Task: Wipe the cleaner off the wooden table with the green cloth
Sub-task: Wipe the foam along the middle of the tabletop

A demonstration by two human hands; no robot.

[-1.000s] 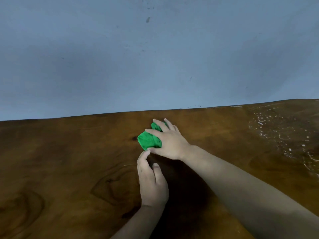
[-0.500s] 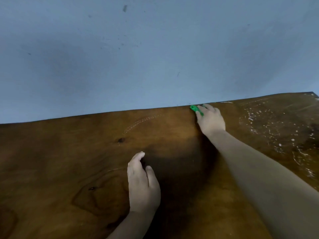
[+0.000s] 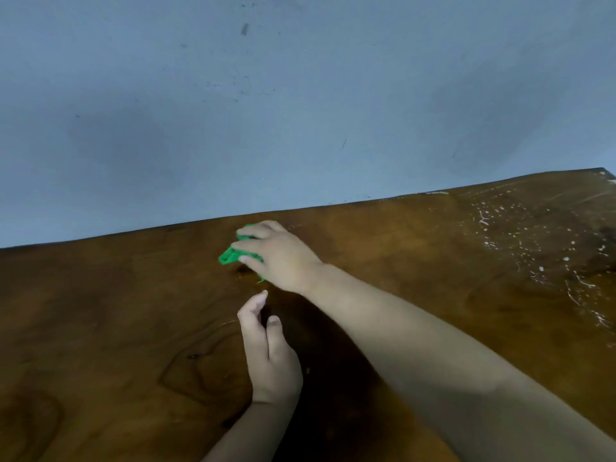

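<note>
My right hand (image 3: 278, 253) presses a bunched green cloth (image 3: 230, 255) flat against the wooden table (image 3: 100, 311), near the far edge and a little left of centre. Most of the cloth is hidden under the palm; only its left end sticks out past the fingers. My left hand (image 3: 270, 355) rests on the table just in front of it, fingers together and slightly curled, holding nothing. White flecks and streaks of cleaner (image 3: 533, 255) cover the table's far right part.
A plain blue-grey wall (image 3: 300, 95) rises directly behind the table's far edge. The table's far right corner (image 3: 601, 170) shows at the frame's right side.
My right hand swept the cloth right along the far edge, then back left and slightly nearer. My left hand has stayed on the table, barely shifting.
</note>
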